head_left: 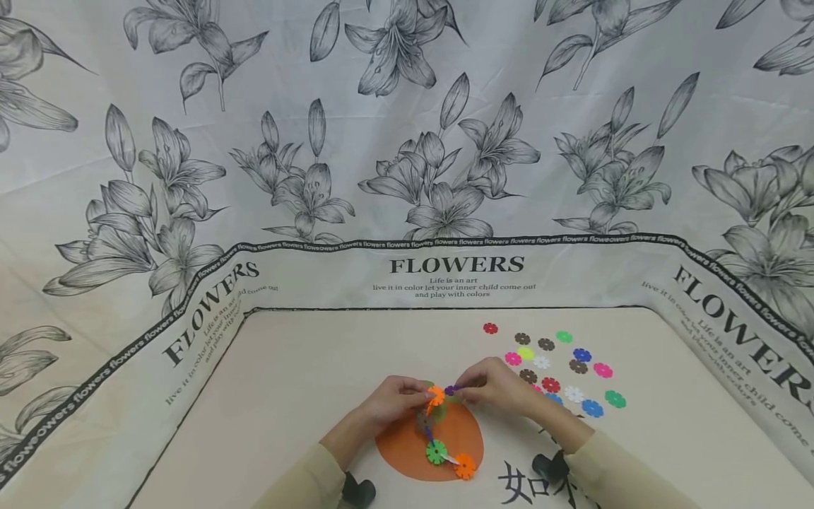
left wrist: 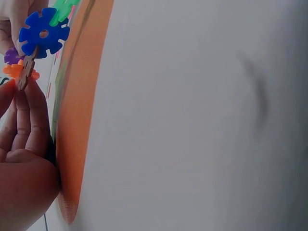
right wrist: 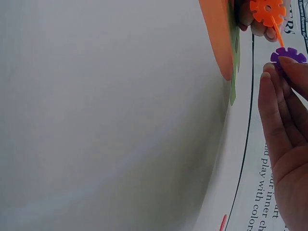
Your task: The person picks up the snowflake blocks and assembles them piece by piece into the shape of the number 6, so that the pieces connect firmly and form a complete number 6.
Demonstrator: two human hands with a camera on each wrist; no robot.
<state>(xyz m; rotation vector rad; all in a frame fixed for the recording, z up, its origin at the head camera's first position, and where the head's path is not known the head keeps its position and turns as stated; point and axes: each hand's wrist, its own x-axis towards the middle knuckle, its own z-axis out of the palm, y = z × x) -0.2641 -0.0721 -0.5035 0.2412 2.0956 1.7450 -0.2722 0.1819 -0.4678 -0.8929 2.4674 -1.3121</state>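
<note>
My left hand (head_left: 396, 399) pinches a chain of notched plastic snowflake discs at an orange disc (head_left: 435, 396). From there the chain hangs down through a brown disc (left wrist: 26, 72), a blue disc (left wrist: 36, 31), a green disc (head_left: 436, 452) and a white one seen nearly edge-on, ending in another orange disc (head_left: 466, 466). Between thumb and fingertips, my right hand (head_left: 497, 387) pinches a purple disc (right wrist: 284, 54). Its notched rim meets an edge-on orange disc (right wrist: 277, 31) beside the left fingers. Both hands are raised above an orange printed shape (head_left: 407, 459).
Loose discs in several colours, such as a blue disc (head_left: 592, 408) and a green disc (head_left: 615, 399), lie scattered right of the hands. Black characters (head_left: 523, 483) are printed on the pale table cover (head_left: 286, 382). Flower-printed cloth (head_left: 445, 162) rises behind and at the sides.
</note>
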